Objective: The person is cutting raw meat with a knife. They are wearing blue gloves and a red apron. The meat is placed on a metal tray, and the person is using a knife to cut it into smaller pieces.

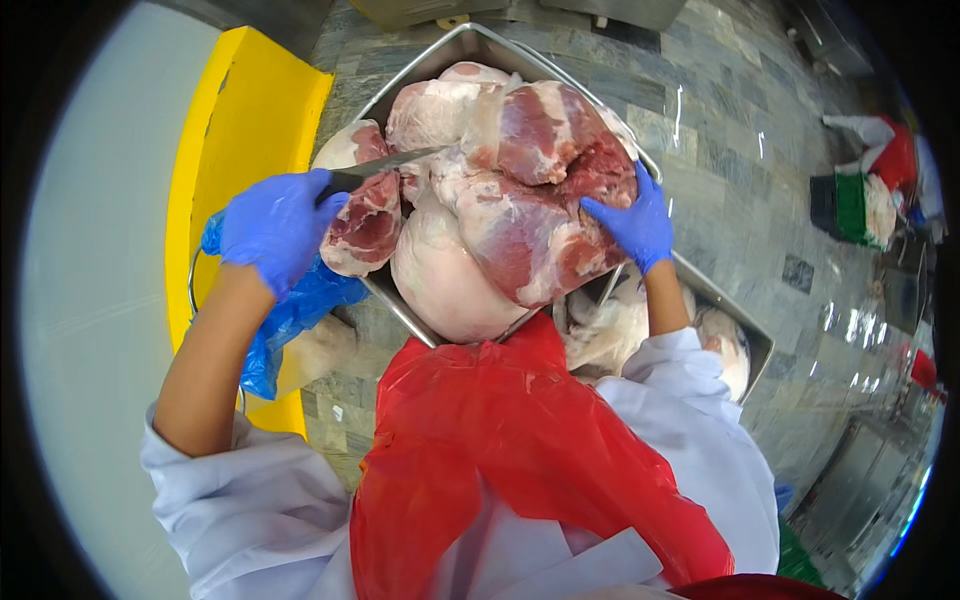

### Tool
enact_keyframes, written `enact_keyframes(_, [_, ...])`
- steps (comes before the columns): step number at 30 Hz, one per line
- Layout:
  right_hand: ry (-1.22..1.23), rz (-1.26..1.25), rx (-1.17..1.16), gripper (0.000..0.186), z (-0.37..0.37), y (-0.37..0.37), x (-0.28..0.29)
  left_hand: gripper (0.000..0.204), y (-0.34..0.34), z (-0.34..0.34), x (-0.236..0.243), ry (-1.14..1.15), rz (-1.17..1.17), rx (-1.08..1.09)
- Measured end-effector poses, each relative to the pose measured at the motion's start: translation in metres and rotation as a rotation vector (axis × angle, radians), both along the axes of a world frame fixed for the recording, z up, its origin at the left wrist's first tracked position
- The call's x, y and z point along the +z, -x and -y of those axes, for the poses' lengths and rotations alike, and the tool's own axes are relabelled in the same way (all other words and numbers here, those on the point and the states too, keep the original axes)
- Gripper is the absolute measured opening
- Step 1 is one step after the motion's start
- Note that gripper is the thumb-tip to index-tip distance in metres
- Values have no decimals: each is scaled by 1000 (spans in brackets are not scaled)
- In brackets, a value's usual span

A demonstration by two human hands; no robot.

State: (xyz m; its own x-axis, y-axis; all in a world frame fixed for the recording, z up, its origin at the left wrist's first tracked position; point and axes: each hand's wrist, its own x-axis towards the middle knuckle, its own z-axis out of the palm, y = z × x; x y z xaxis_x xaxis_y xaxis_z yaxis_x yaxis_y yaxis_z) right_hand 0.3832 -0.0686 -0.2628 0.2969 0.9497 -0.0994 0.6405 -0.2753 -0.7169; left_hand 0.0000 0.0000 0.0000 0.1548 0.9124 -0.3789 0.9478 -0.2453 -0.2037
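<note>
Hanging nearest, a red apron (pixel 520 410) adjoins a steel tray (pixel 478 46) of raw meat (pixel 500 235). Gloved left hand (pixel 268 225) grips a knife (pixel 400 160); gloved right hand (pixel 640 222), well apart, digits spread, contacts the meat's right side. Beyond: tiled floor (pixel 740 170).

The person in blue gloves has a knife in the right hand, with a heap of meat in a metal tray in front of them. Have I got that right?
Not quite: the head view shows the knife in the left hand. The rest stands: the gloves are blue, and the heap of meat is in a metal tray in front.
</note>
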Motion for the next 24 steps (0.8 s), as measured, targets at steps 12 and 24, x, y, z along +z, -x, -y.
enact_keyframes(12, [83,129,-26,122,-7,-5,1,39,25,38,-29,-33,154,-108])
enact_keyframes(24, [63,96,-48,120,-6,1,6,40,17,13,-70,28,210,-202])
